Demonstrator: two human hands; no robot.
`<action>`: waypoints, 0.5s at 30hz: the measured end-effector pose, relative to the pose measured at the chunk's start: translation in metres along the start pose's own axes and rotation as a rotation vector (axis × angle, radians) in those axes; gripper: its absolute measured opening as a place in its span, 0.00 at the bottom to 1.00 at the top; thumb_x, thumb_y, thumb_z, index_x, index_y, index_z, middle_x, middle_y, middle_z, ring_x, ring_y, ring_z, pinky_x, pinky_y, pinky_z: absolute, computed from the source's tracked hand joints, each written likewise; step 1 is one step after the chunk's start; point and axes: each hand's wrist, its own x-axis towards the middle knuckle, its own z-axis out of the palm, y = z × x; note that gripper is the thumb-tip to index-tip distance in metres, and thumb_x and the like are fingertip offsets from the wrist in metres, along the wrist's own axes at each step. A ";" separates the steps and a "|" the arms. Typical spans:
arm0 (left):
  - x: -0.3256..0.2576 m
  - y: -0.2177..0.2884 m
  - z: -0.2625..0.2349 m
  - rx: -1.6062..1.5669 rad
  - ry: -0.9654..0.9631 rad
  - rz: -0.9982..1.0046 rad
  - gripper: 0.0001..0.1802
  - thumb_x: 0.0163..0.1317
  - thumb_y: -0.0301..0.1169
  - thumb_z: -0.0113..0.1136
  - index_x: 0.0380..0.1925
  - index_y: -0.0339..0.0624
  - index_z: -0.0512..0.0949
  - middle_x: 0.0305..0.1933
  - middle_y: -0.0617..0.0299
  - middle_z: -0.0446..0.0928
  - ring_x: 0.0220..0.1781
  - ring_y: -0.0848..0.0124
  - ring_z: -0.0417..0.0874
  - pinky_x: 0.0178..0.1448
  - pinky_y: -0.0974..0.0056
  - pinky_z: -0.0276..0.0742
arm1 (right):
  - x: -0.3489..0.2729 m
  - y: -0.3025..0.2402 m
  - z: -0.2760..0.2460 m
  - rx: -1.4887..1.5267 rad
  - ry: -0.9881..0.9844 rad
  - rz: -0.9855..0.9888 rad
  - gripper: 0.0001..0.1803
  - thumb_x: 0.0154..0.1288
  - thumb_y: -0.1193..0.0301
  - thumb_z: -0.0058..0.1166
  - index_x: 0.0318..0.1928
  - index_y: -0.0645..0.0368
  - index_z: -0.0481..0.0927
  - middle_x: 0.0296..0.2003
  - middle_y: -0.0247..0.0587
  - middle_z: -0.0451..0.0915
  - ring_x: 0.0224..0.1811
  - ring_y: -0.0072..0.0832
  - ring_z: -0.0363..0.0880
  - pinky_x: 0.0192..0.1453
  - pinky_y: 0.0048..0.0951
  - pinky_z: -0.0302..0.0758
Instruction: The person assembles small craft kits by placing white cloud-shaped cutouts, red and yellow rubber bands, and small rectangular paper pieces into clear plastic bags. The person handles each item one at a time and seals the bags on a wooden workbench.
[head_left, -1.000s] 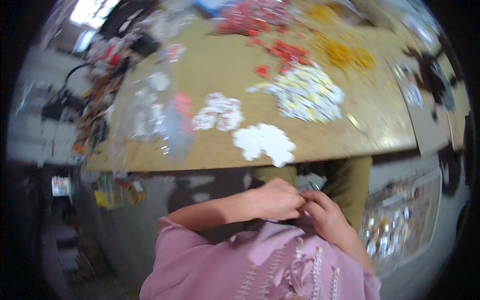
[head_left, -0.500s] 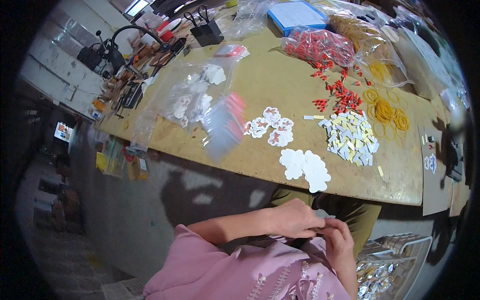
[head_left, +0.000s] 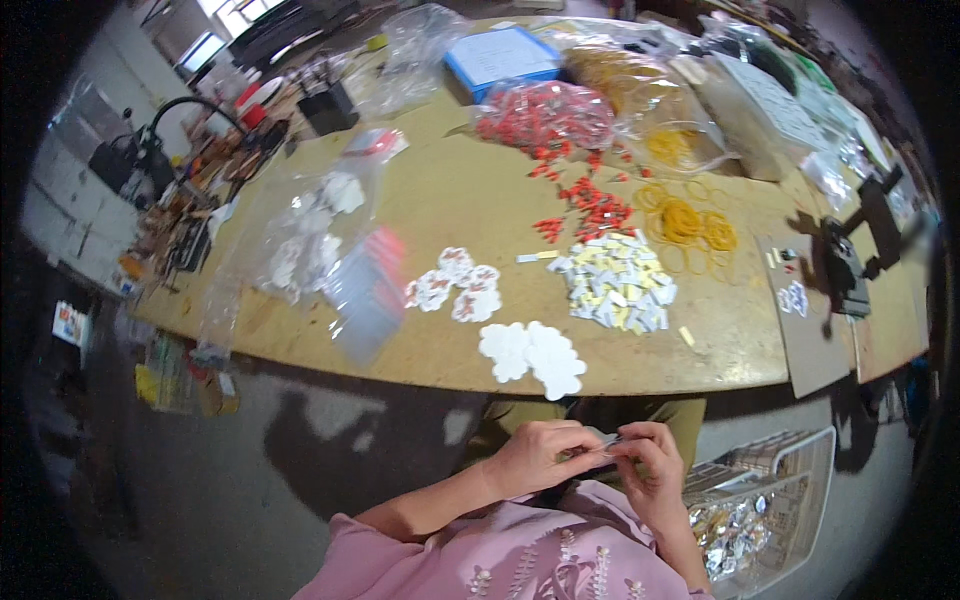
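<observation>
Above my lap, just off the table's near edge, my left hand (head_left: 550,457) and my right hand (head_left: 650,467) meet, fingers pinched together. Between their fingertips is a small greyish piece (head_left: 606,440), thin and partly see-through. The fingers cover most of it, so its kind is unclear. Nearest on the table lie white scalloped cards (head_left: 530,357), overlapping. Behind them are small printed cutouts (head_left: 455,283), and to their right a heap of small white and yellow pieces (head_left: 617,283). Clear bags with red tops (head_left: 368,292) lie fanned out on the left.
Small red-tipped parts (head_left: 595,205) spill from a plastic bag (head_left: 545,112). Yellow rubber bands (head_left: 683,220) lie to their right. A black stand (head_left: 848,265) stands by the table's right edge. Below right is a white basket (head_left: 822,500) of shiny packets. A blue-edged box (head_left: 500,58) sits far back.
The view has swung right, so the table's things appear further left. My hands have risen slightly and stay together at the fingertips, with the greyish piece still between them.
</observation>
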 end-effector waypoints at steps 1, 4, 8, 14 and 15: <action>0.000 -0.002 -0.001 0.011 0.001 0.023 0.06 0.67 0.31 0.69 0.37 0.40 0.86 0.34 0.57 0.85 0.35 0.60 0.87 0.39 0.60 0.81 | 0.002 -0.002 -0.001 0.052 -0.030 0.044 0.13 0.57 0.88 0.65 0.41 0.60 0.85 0.47 0.47 0.81 0.48 0.38 0.83 0.51 0.33 0.81; 0.003 -0.006 0.002 0.059 -0.029 0.066 0.05 0.66 0.30 0.69 0.35 0.39 0.85 0.34 0.57 0.84 0.34 0.60 0.86 0.38 0.60 0.81 | -0.003 0.000 -0.008 0.103 -0.085 0.124 0.14 0.57 0.87 0.66 0.42 0.60 0.86 0.45 0.47 0.82 0.47 0.39 0.84 0.50 0.33 0.81; 0.009 0.000 0.002 0.053 -0.018 0.181 0.01 0.61 0.23 0.69 0.32 0.38 0.84 0.32 0.53 0.83 0.33 0.55 0.84 0.38 0.56 0.79 | -0.016 0.020 -0.004 0.458 -0.025 0.255 0.07 0.66 0.84 0.64 0.43 0.63 0.85 0.42 0.39 0.85 0.44 0.26 0.84 0.50 0.27 0.82; 0.012 0.004 0.005 -0.029 0.017 0.177 0.02 0.61 0.21 0.68 0.32 0.37 0.83 0.32 0.55 0.83 0.34 0.57 0.85 0.40 0.58 0.80 | -0.028 0.034 -0.010 0.822 0.038 0.567 0.03 0.73 0.79 0.62 0.44 0.62 0.84 0.40 0.31 0.85 0.45 0.18 0.82 0.53 0.23 0.79; 0.011 0.005 0.005 -0.029 0.020 0.173 0.03 0.60 0.20 0.68 0.32 0.37 0.83 0.32 0.54 0.82 0.34 0.56 0.85 0.40 0.57 0.80 | -0.027 0.034 -0.008 0.847 0.043 0.573 0.03 0.72 0.77 0.63 0.43 0.62 0.84 0.39 0.32 0.86 0.44 0.18 0.82 0.52 0.23 0.79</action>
